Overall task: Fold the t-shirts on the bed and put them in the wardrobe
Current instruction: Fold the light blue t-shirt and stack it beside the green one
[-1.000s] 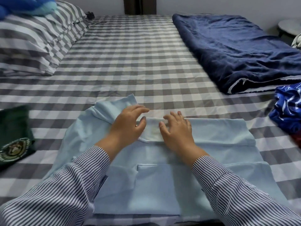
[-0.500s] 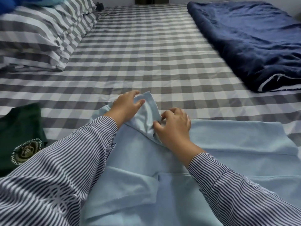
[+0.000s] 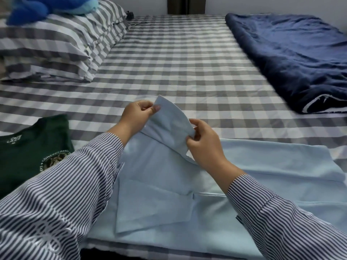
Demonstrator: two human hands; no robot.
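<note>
A light blue t-shirt point(image 3: 262, 166) lies spread across the near part of the checked bed point(image 3: 178, 62), with a sleeve folded in over its front. My left hand point(image 3: 137, 117) pinches the far corner of a raised flap of this shirt. The flap's near corner is pinched by my right hand point(image 3: 204, 145), so the cloth is lifted off the bed between both hands. A dark green t-shirt point(image 3: 32, 147) with a round printed emblem lies flat at the left, partly behind my striped left sleeve.
Striped pillows point(image 3: 56, 45) are stacked at the far left with a blue plush toy point(image 3: 43, 6) on top. A navy blanket point(image 3: 293, 59) lies along the right side of the bed. Bare checked sheet stretches between them.
Both hands went from pressing flat on the blue shirt to pinching its flap and lifting it up off the bed. The camera view tilted up again.
</note>
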